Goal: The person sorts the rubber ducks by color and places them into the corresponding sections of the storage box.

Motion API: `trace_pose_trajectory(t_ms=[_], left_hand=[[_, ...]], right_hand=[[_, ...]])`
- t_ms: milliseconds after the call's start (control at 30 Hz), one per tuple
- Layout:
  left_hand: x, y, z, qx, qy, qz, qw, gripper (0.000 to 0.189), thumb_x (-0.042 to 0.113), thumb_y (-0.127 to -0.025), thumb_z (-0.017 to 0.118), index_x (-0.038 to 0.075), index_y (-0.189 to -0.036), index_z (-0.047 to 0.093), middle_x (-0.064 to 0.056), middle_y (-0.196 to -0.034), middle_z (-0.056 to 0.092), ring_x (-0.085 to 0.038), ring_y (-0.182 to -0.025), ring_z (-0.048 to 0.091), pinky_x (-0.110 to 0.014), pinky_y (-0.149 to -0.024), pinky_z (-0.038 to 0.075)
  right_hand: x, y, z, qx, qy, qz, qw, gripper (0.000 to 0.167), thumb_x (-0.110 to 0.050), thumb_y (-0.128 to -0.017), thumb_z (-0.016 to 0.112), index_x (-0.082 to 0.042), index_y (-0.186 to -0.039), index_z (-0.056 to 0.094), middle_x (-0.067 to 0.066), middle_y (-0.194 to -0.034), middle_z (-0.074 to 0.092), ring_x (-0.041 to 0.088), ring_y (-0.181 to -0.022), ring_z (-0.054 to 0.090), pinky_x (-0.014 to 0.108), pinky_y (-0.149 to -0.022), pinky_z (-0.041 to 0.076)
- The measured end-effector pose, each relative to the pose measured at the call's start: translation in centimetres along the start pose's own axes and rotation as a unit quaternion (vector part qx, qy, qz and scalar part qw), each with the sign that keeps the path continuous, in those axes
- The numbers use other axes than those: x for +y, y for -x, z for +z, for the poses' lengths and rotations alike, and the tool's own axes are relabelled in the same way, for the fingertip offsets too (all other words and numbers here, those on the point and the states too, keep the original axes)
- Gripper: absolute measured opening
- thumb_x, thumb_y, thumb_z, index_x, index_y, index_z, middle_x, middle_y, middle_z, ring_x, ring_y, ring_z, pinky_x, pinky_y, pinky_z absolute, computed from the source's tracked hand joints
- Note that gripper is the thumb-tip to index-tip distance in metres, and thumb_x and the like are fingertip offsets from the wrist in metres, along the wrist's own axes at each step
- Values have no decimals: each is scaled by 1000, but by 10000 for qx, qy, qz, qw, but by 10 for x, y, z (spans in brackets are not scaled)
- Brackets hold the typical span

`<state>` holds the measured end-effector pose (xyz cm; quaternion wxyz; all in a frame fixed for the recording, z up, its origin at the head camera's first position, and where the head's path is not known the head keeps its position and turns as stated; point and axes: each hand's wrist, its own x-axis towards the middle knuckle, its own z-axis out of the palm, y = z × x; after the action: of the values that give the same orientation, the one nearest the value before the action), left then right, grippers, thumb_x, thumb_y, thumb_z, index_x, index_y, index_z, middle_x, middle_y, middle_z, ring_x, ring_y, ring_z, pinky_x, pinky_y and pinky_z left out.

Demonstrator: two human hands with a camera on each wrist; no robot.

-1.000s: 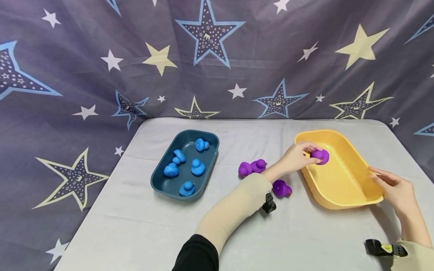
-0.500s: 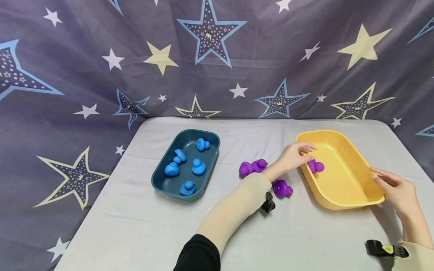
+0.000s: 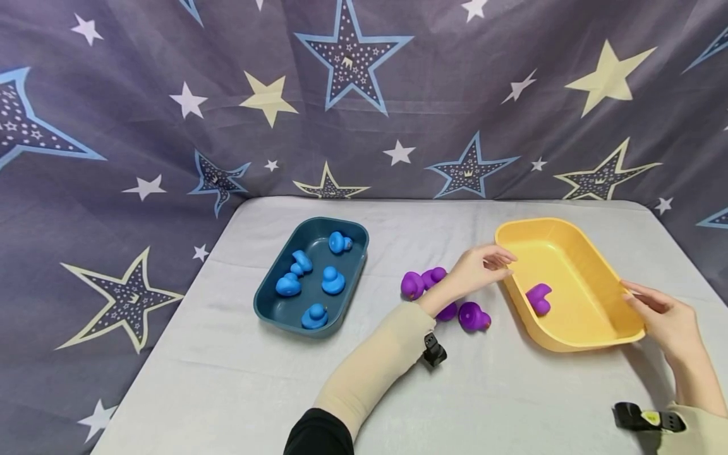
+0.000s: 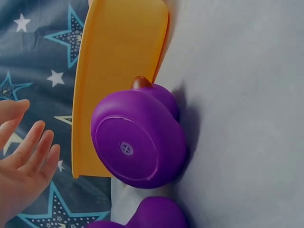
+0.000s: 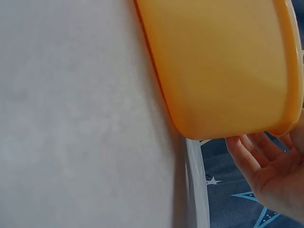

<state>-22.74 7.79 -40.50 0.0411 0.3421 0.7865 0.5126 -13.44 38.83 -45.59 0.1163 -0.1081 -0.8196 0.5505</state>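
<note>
My left hand (image 3: pixel 480 268) hovers at the near left rim of the yellow tub (image 3: pixel 574 328), fingers relaxed and holding nothing. Inside that tub a purple rubber duck (image 3: pixel 538 299) lies tipped over by the left wall. My right hand (image 3: pixel 667 321) holds the tub's right rim, thumb at the top edge and fingers against the outside wall, as the right wrist view shows. Several purple ducks lie on the table beneath and beside my left forearm, among them one on its side (image 3: pixel 474 317); a purple duck (image 4: pixel 137 140) with its flat base showing fills the left wrist view.
A dark teal tub (image 3: pixel 264 314) with several blue rubber ducks (image 3: pixel 332 280) stands to the left on the pale tablecloth (image 3: pixel 227 385). Behind the table hangs a grey cloth (image 3: pixel 364 139) printed with stars.
My left hand let go of the purple duck, which dropped into the yellow tub and rolled nearer. The hand then drew back left over the rim. My right hand stayed put.
</note>
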Motion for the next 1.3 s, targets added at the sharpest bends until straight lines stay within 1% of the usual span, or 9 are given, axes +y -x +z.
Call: trace_pose_trajectory(t_ms=[67,133,233,367,500,833,1000,1200,1300], left_hand=[[0,3,-2,-93,-59,-34,9999,22,6,-79,65,4,-101,63,-7,-93,65,3,-77,53,-11,-73,43],[0,7,-4,-196,-111,-94,9997,22,8,-80,64,5,-102,63,-6,-92,65,3,-77,53,-10,-73,42],[-1,11,-6,-336,-212,-134,9991,22,10,-81,64,7,-103,62,-5,-93,65,1,-80,54,-10,-73,42],[-1,18,-10,-492,-297,-150,9982,22,11,-81,64,7,-103,63,-6,-96,64,-2,-83,55,-11,-75,42],[-3,23,-13,-661,-313,-182,9972,23,11,-81,63,8,-104,63,-7,-99,62,-2,-84,54,-12,-76,42],[-8,35,-21,-1132,-617,-220,9914,27,13,-83,61,10,-110,60,-5,-106,62,-4,-89,54,-12,-78,41],[-9,41,-23,-1340,-668,-167,9886,27,15,-83,61,9,-110,59,-5,-109,60,-9,-94,54,-13,-79,40],[-9,46,-26,-1714,-772,-204,9820,31,15,-83,61,8,-113,57,-5,-112,58,-14,-100,54,-11,-80,39],[-8,48,-27,-1835,-869,-237,9789,33,15,-82,62,8,-114,56,-3,-113,57,-15,-102,53,-11,-81,39]], right_hand=[[-5,2,0,-45,-88,-20,9999,27,-15,-84,60,-35,-100,65,-33,-74,56,-14,-66,50,9,-50,40],[-1,0,0,-3,0,-14,10000,25,-17,-84,61,-35,-101,65,-34,-74,56,-14,-66,50,9,-49,40],[17,-8,-2,94,208,-2,9997,27,-22,-83,62,-29,-109,64,-35,-75,55,-14,-67,50,10,-49,40],[42,-19,-6,143,442,26,9989,37,-26,-82,62,-20,-119,58,-36,-77,54,-15,-69,50,10,-51,42],[52,-24,-9,118,457,27,9989,39,-27,-83,62,-19,-121,57,-36,-79,54,-15,-70,51,10,-52,42],[39,-17,-5,113,318,45,9994,36,-25,-82,63,-21,-118,59,-36,-79,55,-17,-72,50,7,-55,41],[38,-16,-4,149,278,30,9995,36,-24,-82,62,-21,-118,59,-36,-78,55,-17,-72,50,6,-55,41],[23,-10,-3,74,13,-8,10000,29,-19,-83,62,-25,-112,63,-33,-77,57,-15,-71,51,7,-55,41],[15,-6,0,141,85,35,9999,27,-20,-83,62,-31,-107,64,-34,-76,56,-15,-71,51,6,-55,40]])
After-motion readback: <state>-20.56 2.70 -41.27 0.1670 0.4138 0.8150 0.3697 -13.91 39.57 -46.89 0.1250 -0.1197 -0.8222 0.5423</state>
